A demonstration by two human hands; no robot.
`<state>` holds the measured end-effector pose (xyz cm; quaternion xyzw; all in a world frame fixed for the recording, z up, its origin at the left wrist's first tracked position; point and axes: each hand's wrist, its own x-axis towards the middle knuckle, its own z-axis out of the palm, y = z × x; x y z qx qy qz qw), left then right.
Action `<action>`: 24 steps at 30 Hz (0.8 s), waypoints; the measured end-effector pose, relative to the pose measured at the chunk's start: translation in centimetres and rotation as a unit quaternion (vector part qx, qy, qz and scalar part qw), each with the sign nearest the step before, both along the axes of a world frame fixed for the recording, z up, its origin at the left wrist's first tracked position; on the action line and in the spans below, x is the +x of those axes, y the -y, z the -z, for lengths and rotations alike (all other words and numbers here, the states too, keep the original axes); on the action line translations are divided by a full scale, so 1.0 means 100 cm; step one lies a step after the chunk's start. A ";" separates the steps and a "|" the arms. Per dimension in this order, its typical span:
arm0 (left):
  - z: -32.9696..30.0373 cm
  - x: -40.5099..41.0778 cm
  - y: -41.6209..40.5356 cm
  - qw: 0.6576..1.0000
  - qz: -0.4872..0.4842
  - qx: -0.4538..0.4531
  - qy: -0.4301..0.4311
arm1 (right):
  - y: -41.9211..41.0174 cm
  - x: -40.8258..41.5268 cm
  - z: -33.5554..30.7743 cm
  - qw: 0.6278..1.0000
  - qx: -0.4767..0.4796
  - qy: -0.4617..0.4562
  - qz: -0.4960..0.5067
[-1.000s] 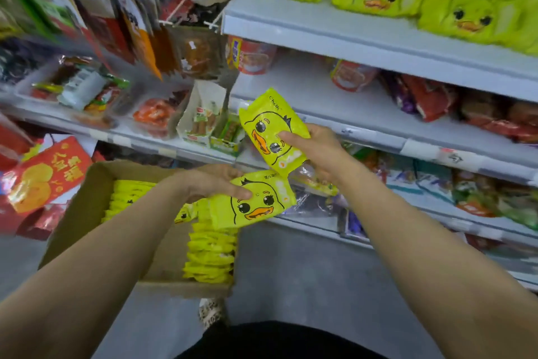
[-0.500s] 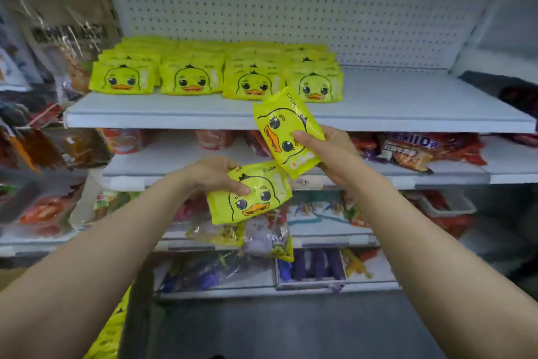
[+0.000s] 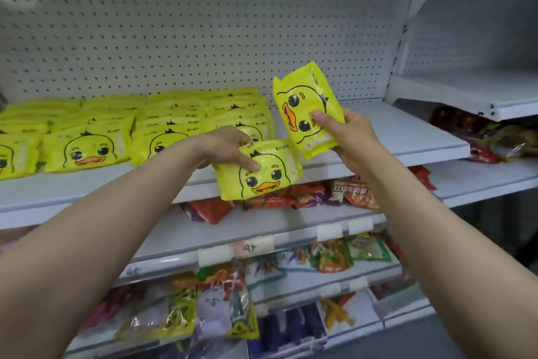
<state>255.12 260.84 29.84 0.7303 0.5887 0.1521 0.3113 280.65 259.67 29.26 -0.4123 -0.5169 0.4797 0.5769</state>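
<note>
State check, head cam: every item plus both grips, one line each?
lower duck pack, held in the air, level, duck upright
upper duck pack, held in the air, turned on end, duck sideways
left grip, pinching the lower duck pack
right grip, pinching the upper duck pack
stocked duck packs, lying in overlapped rows
white shelf, carries those rows on its left part
red snack bags, lying one level down

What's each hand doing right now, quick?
Left hand: grips a yellow duck packet, held level.
Right hand: grips a second duck packet, turned on end.
</note>
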 end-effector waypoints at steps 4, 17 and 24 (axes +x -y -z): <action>-0.015 0.041 -0.066 0.999 0.048 0.012 -0.006 | -0.056 0.028 -0.022 1.000 0.019 0.005 0.009; -0.045 0.121 -0.228 0.997 0.050 0.021 -0.046 | -0.198 0.095 -0.043 0.998 0.049 0.014 0.036; -0.048 0.125 -0.280 0.993 0.012 0.050 -0.106 | -0.251 0.115 -0.046 0.998 0.055 0.015 0.025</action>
